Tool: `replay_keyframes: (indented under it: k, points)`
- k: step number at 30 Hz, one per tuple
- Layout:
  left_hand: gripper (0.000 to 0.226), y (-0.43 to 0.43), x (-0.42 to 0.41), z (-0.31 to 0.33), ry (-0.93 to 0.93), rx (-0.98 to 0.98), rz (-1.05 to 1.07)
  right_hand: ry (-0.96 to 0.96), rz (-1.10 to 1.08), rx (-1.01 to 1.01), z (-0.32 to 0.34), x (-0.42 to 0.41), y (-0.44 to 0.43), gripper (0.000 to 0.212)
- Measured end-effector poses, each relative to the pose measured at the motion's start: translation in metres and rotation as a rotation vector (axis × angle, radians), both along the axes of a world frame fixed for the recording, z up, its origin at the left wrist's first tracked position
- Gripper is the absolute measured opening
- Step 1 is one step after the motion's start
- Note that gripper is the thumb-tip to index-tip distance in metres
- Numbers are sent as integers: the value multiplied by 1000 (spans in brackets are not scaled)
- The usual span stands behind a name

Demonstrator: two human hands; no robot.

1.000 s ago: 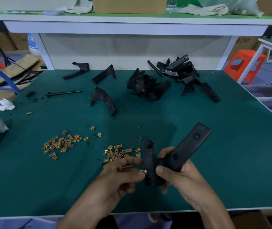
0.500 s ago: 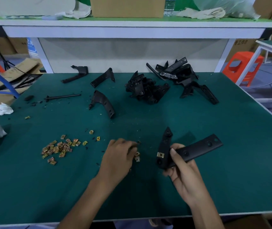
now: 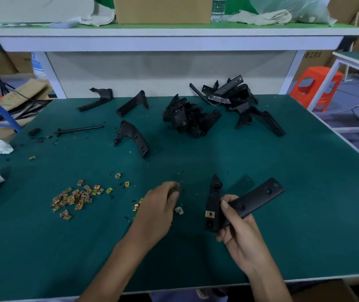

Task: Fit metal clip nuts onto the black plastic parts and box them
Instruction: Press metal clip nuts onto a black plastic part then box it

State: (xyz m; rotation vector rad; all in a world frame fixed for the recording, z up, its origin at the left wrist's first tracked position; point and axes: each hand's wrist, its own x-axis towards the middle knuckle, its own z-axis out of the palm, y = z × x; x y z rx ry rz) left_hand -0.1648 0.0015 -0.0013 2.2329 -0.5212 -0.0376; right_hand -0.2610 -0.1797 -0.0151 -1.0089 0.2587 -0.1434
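Black plastic fills the right hand (image 3: 241, 238): thumb and fingers wrap the angled black plastic part (image 3: 248, 200) at its bend and hold it clear of the tabletop (image 3: 305, 192), at about five o'clock of the work area. One brass-coloured clip nut (image 3: 210, 214) already sits on the part's short leg, just beside the thumb. The holes along the long leg look bare, so I judge this piece only partway fitted. At its nine o'clock the left hand (image 3: 156, 210) reaches palm-down among a few scattered nuts (image 3: 179, 210); its fingertips are curled and blurred, so I cannot tell whether they pinch one. Farther out at nine o'clock lies the heap of loose clip nuts (image 3: 74, 198). Toward twelve o'clock wait a dense pile of parts (image 3: 189, 120), a looser pile (image 3: 243, 101) and several singles; whether any carry nuts is too small to read. A cardboard box (image 3: 163, 9) on the shelf beyond is cut off at the top. Nothing shows as boxed, so most of the job seems left.
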Motion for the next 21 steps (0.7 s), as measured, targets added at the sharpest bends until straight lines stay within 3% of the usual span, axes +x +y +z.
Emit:
replay_keyframes:
  k: [3, 6, 11, 17, 21]
  points:
    - [21, 1, -13, 16, 162, -220, -19, -16, 30, -2, 3, -3, 4, 44]
    - [16, -1, -26, 28, 377, -473, -13, -40, 69, 6, 7, -6, 9, 46]
    - [8, -6, -40, 41, 605, -727, -81, -65, 75, 1, 18, -8, 14, 47]
    - [19, -5, -47, 47, 713, -855, -121, -79, 70, -9, 20, -9, 15, 47]
    - [18, -3, -45, 52, 694, -815, -106, -69, 99, -54, 21, -9, 14, 45]
